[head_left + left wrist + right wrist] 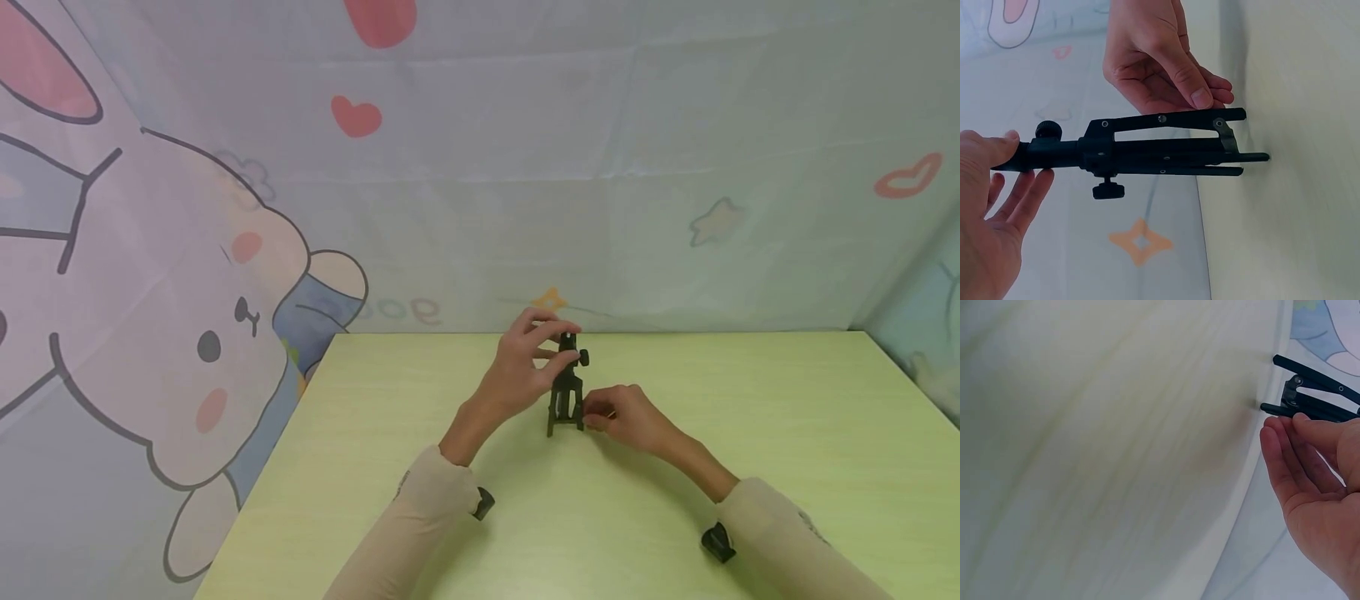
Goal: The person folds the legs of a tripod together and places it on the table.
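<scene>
A small black tripod (564, 387) is upright over the table, its legs only slightly spread. In the left wrist view the tripod (1160, 150) shows a knob on its neck, another knob lower down, and hinged legs. My left hand (521, 362) holds the top of the tripod between thumb and fingers. Down by the feet, my right hand (626, 415) pinches one leg with thumb and fingers. The right wrist view has that hand (1316, 462) at the lower end of the leg (1319, 412). Whether all the feet touch the table is hard to tell.
The pale yellow-green table (375, 417) extends to both sides of the hands. Behind it hangs a light cloth backdrop (480, 225) with hearts, stars and a large cartoon rabbit. A black device (717, 542) sits at the right cuff, and another black device (483, 502) at the left.
</scene>
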`<state>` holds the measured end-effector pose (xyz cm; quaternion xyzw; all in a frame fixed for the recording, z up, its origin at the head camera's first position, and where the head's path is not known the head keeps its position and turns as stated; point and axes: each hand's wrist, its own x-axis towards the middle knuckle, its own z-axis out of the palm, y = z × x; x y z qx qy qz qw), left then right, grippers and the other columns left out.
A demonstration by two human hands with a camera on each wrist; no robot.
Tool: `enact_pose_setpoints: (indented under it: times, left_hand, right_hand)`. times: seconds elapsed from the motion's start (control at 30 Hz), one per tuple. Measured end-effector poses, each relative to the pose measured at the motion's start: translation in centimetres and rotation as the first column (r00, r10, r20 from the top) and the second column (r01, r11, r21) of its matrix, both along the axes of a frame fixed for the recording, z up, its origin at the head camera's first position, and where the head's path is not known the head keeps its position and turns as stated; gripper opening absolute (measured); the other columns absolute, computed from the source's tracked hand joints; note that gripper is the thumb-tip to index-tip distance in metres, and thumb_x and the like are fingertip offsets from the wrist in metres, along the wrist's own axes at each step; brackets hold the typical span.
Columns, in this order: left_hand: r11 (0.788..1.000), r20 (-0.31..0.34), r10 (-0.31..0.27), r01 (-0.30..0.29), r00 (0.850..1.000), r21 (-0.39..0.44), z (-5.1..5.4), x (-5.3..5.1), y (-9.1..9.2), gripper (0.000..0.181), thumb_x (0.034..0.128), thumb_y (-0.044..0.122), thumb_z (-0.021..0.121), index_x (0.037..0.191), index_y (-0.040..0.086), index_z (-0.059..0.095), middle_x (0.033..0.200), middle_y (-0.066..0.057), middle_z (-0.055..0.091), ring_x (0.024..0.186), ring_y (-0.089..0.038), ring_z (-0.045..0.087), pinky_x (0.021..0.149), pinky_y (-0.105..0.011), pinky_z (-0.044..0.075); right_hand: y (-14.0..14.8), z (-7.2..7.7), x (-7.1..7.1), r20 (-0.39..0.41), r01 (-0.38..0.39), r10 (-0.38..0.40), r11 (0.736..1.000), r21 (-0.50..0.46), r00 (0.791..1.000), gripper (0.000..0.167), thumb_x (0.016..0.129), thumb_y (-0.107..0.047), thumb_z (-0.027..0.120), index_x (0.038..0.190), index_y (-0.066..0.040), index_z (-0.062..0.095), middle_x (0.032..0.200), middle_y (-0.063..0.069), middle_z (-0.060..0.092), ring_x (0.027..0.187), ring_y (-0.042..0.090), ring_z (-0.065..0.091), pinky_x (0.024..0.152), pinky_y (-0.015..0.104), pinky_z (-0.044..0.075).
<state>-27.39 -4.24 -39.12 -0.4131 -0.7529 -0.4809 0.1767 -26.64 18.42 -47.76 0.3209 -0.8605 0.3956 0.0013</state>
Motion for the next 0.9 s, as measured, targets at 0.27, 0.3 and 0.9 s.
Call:
enact_pose_setpoints:
  times: [0.27,0.3,0.9]
  left_hand:
    - [1.0,-0.041,0.022,-0.022,0.999,0.001,0.3,0.2,0.1,0.025,0.0947,-0.006,0.071,0.119,0.001,0.07,0.113,-0.012,0.055,0.099,-0.023,0.063,0.083,-0.017,0.06]
    - [1.0,-0.044,0.02,-0.02,0.999,-0.001,0.3,0.2,0.1,0.025,0.0947,-0.006,0.07,0.119,0.001,0.07,0.113,-0.012,0.055,0.1,-0.024,0.063,0.084,-0.017,0.06]
    - [0.996,0.03,-0.041,0.044,0.999,-0.083,1.5,0.2,-0.6,0.027,0.0947,-0.015,0.065,0.116,0.002,0.068,0.119,-0.008,0.065,0.106,-0.02,0.065,0.087,-0.02,0.06]
  right_hand:
    - [0.1,0.3,0.5,-0.013,-0.027,0.027,1.0,-0.014,1.0,0.009,0.093,0.004,0.073,0.093,-0.004,0.076,0.086,0.005,0.076,0.08,0.014,0.073,0.069,0.027,0.063]
    - [0.1,0.4,0.5,-0.016,-0.028,0.027,1.0,-0.014,0.999,0.008,0.093,0.005,0.074,0.094,-0.003,0.076,0.086,0.005,0.076,0.08,0.014,0.072,0.069,0.028,0.063]
    - [0.8,-0.3,0.3,-0.021,0.036,-0.037,0.999,-0.029,0.999,0.008,0.094,0.001,0.075,0.102,0.001,0.073,0.092,0.004,0.076,0.085,0.019,0.074,0.075,0.029,0.064]
